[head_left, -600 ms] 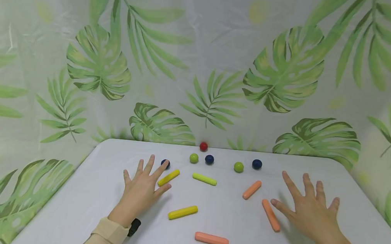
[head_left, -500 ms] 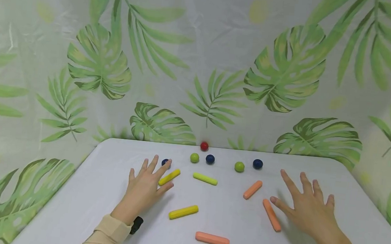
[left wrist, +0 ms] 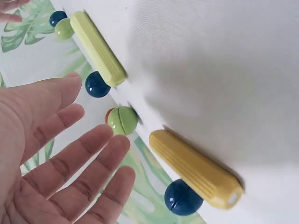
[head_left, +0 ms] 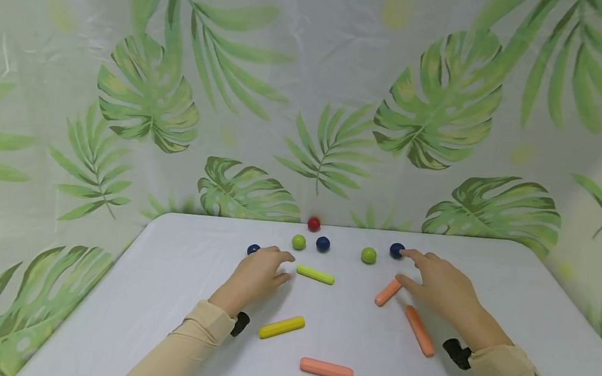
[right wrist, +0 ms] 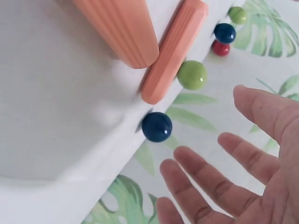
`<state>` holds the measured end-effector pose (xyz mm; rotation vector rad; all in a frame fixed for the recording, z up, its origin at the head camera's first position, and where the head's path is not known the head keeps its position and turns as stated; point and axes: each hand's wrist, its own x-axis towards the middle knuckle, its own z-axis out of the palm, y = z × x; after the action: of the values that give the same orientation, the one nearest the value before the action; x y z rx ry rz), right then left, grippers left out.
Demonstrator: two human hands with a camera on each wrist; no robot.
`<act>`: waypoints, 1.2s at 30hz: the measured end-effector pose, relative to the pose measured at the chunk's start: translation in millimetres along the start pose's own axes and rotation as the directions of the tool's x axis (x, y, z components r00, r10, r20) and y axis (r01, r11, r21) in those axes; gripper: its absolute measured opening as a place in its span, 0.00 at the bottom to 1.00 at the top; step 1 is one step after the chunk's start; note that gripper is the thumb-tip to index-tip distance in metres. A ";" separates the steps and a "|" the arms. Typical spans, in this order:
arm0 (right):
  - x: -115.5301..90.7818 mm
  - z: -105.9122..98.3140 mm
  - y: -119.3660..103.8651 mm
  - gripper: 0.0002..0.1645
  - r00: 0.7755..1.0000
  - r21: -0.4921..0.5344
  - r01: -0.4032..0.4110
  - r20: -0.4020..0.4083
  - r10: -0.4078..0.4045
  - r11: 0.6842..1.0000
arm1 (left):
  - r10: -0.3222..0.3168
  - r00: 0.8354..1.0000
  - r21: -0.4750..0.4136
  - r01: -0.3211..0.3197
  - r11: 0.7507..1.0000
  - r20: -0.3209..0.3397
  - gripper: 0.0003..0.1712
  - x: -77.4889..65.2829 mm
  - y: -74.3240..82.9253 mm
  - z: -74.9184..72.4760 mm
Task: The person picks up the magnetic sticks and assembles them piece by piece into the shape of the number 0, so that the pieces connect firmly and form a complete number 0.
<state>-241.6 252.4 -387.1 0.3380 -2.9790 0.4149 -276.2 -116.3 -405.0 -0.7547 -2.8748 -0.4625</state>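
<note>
My left hand (head_left: pixel 254 276) hovers over the table's left half, fingers spread and slightly bent, holding nothing. Beneath it lies a yellow ribbed stick (left wrist: pixel 194 168), hidden in the head view, with a dark blue ball (head_left: pixel 254 249) just behind. A lime ribbed stick (head_left: pixel 315 274) lies to this hand's right. My right hand (head_left: pixel 445 287), fingers loosely bent, is above the right half near another dark blue ball (head_left: pixel 396 251) and a short orange stick (head_left: pixel 388 292). In the right wrist view its fingers (right wrist: pixel 215 177) stand apart from the ball. A longer orange stick (head_left: pixel 420 331) lies below its palm.
At the back edge of the white table (head_left: pixel 160 319) sits a red ball (head_left: pixel 313 224). Nearby are green balls (head_left: pixel 298 242) (head_left: pixel 368 255) and a blue ball (head_left: pixel 323 244). Closer in lie a yellow stick (head_left: pixel 281 327) and an orange stick (head_left: pixel 326 369). A leaf-print sheet (head_left: pixel 336 95) hangs behind.
Both hands have moved inward: the left hand to the right, over the upper yellow stick, and the right hand leftward and forward. Their spread fingers have bent somewhat. Balls and visible sticks stay put.
</note>
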 end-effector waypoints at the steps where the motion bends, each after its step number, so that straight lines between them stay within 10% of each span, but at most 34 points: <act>1: 4.8 0.3 -1.9 0.38 1.000 0.010 0.001 0.016 -0.002 1.000 | 0.003 1.000 0.002 -0.003 1.000 0.014 0.19 3.7 1.3 0.7; 14: 58.0 22.4 -13.3 0.32 0.989 0.047 -0.005 0.149 -0.002 0.999 | 0.000 0.995 -0.027 0.003 1.000 0.099 0.18 31.1 9.9 10.8; 36: 82.8 42.6 -24.3 0.25 0.994 0.002 0.073 0.076 -0.073 0.997 | 0.035 0.993 -0.013 -0.034 0.999 0.115 0.11 45.3 11.4 28.3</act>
<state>-319.7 200.8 -409.7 0.4708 -3.0287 0.4019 -311.1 -77.0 -419.5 -0.8591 -2.9617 -0.4449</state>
